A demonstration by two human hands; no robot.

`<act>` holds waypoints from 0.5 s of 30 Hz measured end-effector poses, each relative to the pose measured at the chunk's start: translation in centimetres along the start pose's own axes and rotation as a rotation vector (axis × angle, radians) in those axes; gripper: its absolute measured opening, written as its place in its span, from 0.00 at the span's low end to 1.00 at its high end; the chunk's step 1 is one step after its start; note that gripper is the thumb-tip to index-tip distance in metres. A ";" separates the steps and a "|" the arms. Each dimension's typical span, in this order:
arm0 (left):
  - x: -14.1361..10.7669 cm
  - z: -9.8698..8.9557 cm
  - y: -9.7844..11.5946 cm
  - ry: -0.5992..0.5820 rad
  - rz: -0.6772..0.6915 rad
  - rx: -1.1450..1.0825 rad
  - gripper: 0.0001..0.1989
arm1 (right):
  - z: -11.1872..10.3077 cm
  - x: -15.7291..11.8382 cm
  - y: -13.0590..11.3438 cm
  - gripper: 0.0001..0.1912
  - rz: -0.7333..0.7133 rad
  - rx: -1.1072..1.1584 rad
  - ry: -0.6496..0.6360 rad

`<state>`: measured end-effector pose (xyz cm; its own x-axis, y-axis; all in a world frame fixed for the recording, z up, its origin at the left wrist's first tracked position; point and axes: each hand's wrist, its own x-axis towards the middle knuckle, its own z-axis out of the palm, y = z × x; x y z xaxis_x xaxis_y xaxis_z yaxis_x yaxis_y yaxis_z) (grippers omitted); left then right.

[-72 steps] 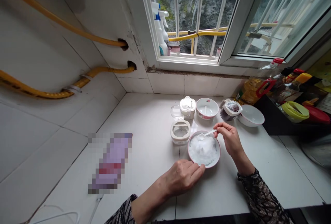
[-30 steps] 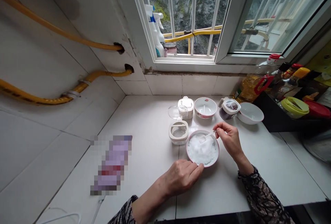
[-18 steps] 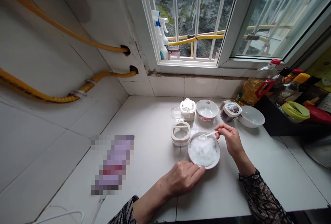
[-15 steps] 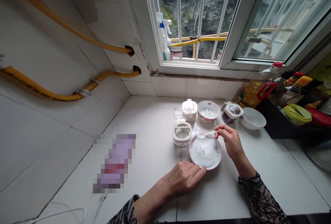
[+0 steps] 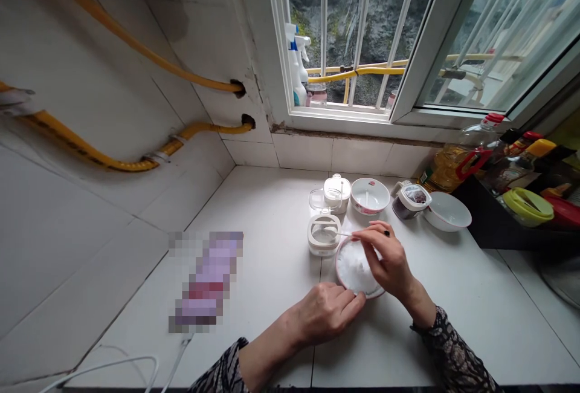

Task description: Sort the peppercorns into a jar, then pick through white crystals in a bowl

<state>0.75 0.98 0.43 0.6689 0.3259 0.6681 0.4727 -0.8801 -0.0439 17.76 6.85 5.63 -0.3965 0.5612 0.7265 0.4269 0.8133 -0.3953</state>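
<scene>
My left hand [image 5: 328, 314] grips the near rim of a bowl [image 5: 338, 271] that stands on the counter, its fingers closed on the edge. White, salt-like grains [image 5: 353, 265] lie heaped inside it. Between the fingertips of my right hand [image 5: 385, 254] is a thin white spoon [image 5: 345, 234]. Its handle crosses above the bowl's far rim, and its tip reaches into the opening of a small clear jar [image 5: 324, 236] with a white frame. Whether the spoon carries any grains is too small to tell. The jar's clear lid stands raised behind it.
Behind are a white-lidded jar [image 5: 337, 190], a flowered bowl [image 5: 370, 196], a jar of dark contents [image 5: 411, 201] and another white bowl [image 5: 447, 211]. An oil bottle [image 5: 453, 163] and a black rack [image 5: 489, 217] of bottles stand right. A blurred purple object [image 5: 208, 278] lies left.
My right hand has moved left across the bowl, taking the spoon from above the grains to the clear jar's opening. My left hand keeps its hold on the rim. The view has shifted slightly.
</scene>
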 end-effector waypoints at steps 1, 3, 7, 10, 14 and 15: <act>0.0 0.0 0.0 -0.002 0.003 -0.002 0.10 | -0.5 0.0 0.1 0.14 0.050 -0.001 0.046; 0.0 -0.1 0.0 -0.001 0.002 -0.002 0.10 | -1.4 -0.2 0.6 0.10 0.171 -0.019 0.111; -0.1 -0.2 0.0 0.003 0.001 0.011 0.10 | -2.7 -1.0 2.1 0.08 0.371 -0.070 0.110; -0.1 -0.2 0.0 -0.016 0.003 0.013 0.10 | -2.9 -1.4 2.7 0.08 0.431 -0.067 0.095; -0.1 -0.1 0.0 -0.018 -0.010 -0.002 0.10 | -2.1 -1.4 2.4 0.09 0.416 -0.010 0.024; -0.1 -0.1 0.0 -0.013 -0.009 -0.004 0.10 | -1.9 -1.4 2.3 0.09 0.405 0.005 -0.006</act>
<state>0.62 0.87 0.44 0.6723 0.3384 0.6584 0.4766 -0.8784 -0.0352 20.80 7.63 4.77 -0.2016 0.8372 0.5084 0.5459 0.5270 -0.6513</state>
